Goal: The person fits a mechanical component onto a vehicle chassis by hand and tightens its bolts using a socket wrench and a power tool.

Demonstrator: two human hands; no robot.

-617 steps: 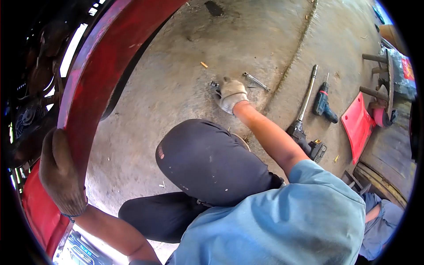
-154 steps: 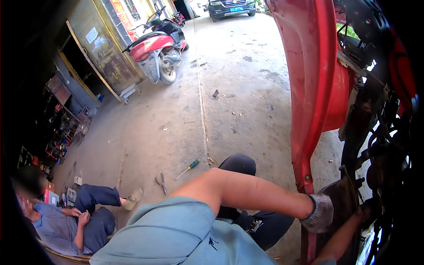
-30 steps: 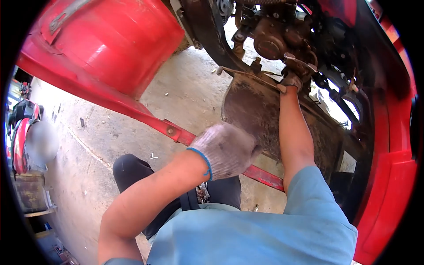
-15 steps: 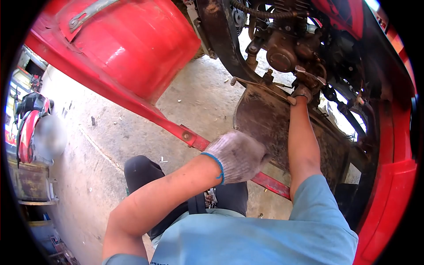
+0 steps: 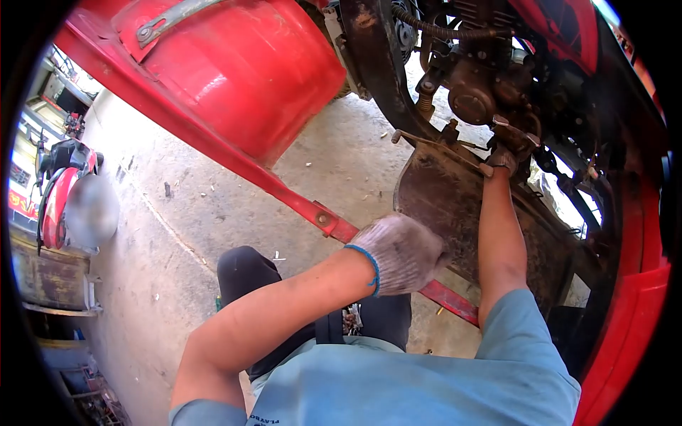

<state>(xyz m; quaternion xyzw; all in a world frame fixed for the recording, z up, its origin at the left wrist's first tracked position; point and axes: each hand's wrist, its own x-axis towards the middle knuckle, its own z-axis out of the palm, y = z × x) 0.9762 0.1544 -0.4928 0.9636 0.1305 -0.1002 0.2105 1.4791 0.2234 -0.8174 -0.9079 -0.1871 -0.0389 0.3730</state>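
My left hand, in a greyish knitted glove with a blue cuff, is over the red frame bar. Its fingers curl under, away from view; I cannot make out anything in them. My right hand reaches up under the brown, greasy engine, close to a metal lever part. Engine parts and shadow hide its fingers. A thin rod with a pedal end runs just left of that wrist. Below it lies a dirty brown plate.
A large red fender fills the upper left. Red bodywork stands close on the right. Across the concrete floor is a red motorcycle beside a worn cabinet. Small scraps lie on the floor.
The whole view has shifted, so everything appears slightly further right and a little lower. Both hands keep about the same places relative to the vehicle.
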